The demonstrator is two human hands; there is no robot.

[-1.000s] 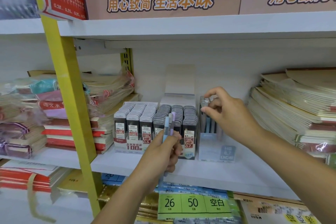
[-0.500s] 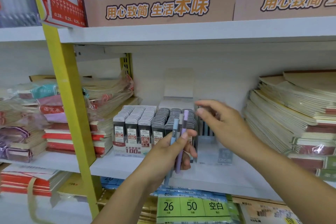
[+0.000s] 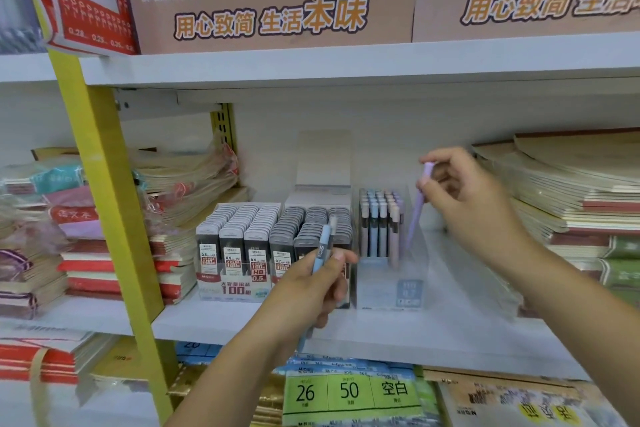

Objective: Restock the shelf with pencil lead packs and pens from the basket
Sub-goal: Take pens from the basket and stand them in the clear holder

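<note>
My left hand (image 3: pixel 311 291) grips a light blue pen (image 3: pixel 320 253) upright in front of the lead packs; a second pale pen end shows just behind it. My right hand (image 3: pixel 467 198) pinches the top of a purple pen (image 3: pixel 417 208), whose tip points down into the clear pen display box (image 3: pixel 391 291). Several pens (image 3: pixel 379 222) stand in that box, to the left of the purple one. Rows of grey pencil lead packs (image 3: pixel 270 236) fill the display tray to the left. The basket is out of view.
Stacks of notebooks (image 3: pixel 571 204) lie to the right on the white shelf (image 3: pixel 433 340). Wrapped notebooks (image 3: pixel 183 180) are piled at the left beside a yellow upright post (image 3: pixel 104 184). Brown cartons (image 3: pixel 273 10) sit on the shelf above. More stock fills the shelf below.
My right hand took the purple pen from my left hand and carried it right, over the pen box. My left hand now holds fewer pens.
</note>
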